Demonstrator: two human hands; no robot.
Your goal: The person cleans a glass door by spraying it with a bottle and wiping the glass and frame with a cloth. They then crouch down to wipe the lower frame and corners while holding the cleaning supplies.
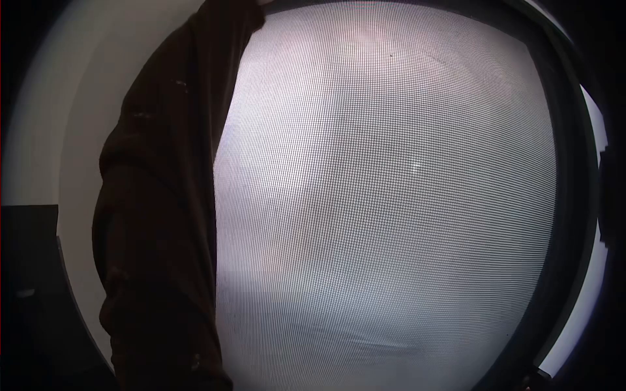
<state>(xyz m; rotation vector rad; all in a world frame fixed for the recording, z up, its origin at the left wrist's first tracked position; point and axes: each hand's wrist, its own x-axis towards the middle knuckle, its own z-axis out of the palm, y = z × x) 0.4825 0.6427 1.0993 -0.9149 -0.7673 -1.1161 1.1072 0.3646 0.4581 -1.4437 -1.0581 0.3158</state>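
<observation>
A mesh screen (391, 195) fills most of the view, its fine grid bright and greyish white, with a pinkish tint towards the top and a cooler grey towards the bottom; a brownish blur shows through the middle, and faint pale creases or streaks cross its lower part. A dark frame (570, 189) borders it, curving along the top and down the right side; a bright strip (577, 313) shows outside that frame at the lower right, and a small dark fitting (536, 378) lies near the strip's bottom end, too dim to identify.

The left arm, in a dark brown sleeve (156, 215), reaches upward in front of the screen's left side and covers its edge there; the sleeve is loosely folded and bears a few small pale marks. Only a thin sliver of what appears to be the left hand (264, 2) shows past the cuff at the top edge, beside the upper left end of the frame; how far open it is, and whether it holds or touches anything, cannot be told. The right hand is out of view, so its state cannot be told either.

Left of the sleeve is a plain, pale grey wall (78, 143); a dark panel (29, 260) with a straight top edge stands at the lower left, a small light mark on its face.
</observation>
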